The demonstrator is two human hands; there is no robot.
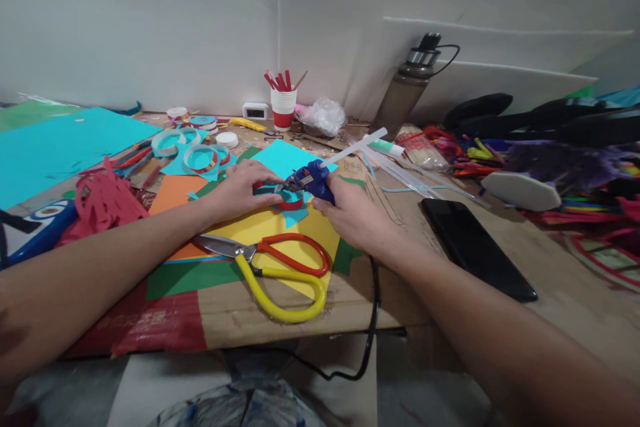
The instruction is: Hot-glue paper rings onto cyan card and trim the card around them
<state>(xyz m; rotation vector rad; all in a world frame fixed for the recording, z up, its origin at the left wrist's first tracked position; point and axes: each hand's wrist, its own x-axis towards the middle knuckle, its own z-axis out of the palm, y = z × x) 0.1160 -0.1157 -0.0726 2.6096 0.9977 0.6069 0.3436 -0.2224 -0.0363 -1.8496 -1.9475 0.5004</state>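
Note:
My right hand (353, 210) is wrapped round a blue hot glue gun (311, 179), with a whitish glue stick (355, 149) standing out of its back. The gun's nozzle points left, over a red paper ring (293, 205) on a piece of light-blue paper. From the left, my left hand (243, 188) grips the ring's side between thumb and fingers; part of the ring is hidden behind them and the gun. Under both hands lie yellow paper (320, 230) and other coloured sheets. Scissors (287, 277) with one red and one yellow handle rest open just in front.
Several similar paper rings (199, 159) lie behind my left hand. A paper cup (283, 110) with red sticks and a tilted bottle (404, 93) are at the back. A black phone (477, 247) is at right; red paper strips (107, 200) lie left. The gun's cord (374, 307) hangs over the edge.

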